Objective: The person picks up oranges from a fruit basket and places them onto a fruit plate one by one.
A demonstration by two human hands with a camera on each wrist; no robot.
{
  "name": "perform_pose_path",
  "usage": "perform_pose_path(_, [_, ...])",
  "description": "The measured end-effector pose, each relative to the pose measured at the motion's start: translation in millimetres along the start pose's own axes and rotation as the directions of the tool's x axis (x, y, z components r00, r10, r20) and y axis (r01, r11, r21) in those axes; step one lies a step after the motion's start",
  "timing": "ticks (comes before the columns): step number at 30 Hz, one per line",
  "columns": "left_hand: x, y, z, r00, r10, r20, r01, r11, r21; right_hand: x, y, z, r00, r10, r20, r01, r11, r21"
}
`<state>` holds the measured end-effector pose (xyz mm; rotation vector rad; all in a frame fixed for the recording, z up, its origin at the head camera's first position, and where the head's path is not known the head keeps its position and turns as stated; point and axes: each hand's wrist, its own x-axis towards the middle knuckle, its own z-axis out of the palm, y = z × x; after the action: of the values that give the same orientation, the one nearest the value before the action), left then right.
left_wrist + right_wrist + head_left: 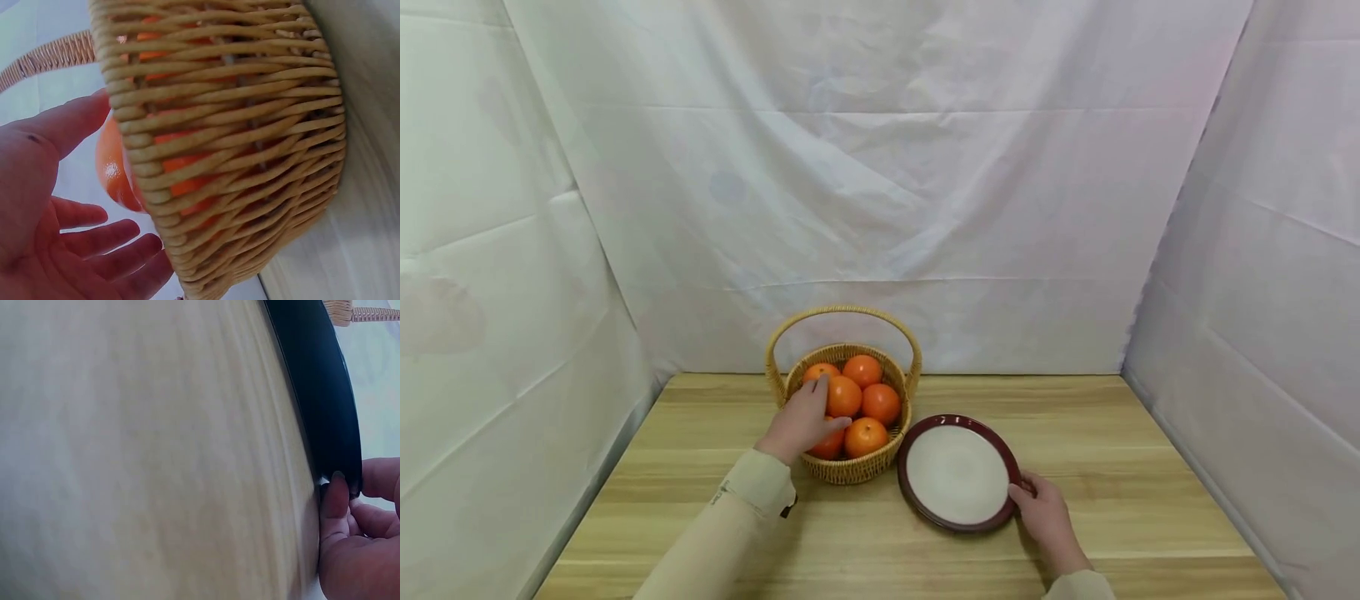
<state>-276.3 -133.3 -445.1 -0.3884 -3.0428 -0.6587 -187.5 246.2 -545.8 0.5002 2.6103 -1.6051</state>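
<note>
A wicker basket (850, 472) with an arched handle holds several smooth, shiny orange fruits (866, 437). My left hand (801, 421) reaches over the basket's left side, its fingers and thumb spread over the fruit. In the left wrist view, that hand's fingers (103, 240) are loosely extended by the rim, near one fruit (114, 165), and part of the fruit is hidden behind the weave. To the right of the basket lies a round plate (958, 475), white with a dark red rim. My right hand (1047, 512) pinches the rim at its lower right, thumb above and fingers beneath.
Both hands work over a wood-grain table (1075, 417). White cloth (865, 192) hangs behind the table and along both sides. The basket's handle (842, 309) arches over the fruit, and the plate sits close beside the basket.
</note>
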Motion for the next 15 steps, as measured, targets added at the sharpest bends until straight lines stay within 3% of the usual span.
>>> perform_pose_path(7, [12.7, -4.8, -1.4, 0.997, -0.047, 0.060, 0.046, 0.999, 0.023, -1, 1, -0.2, 0.999, 0.041, 0.014, -0.041, 0.999, 0.015])
perform_pose_path(15, [21.5, -7.3, -4.7, 0.991, -0.072, 0.116, 0.071, 0.997, 0.009, -1, 2, 1.3, 0.999, 0.035, 0.005, -0.035, 0.998, 0.044])
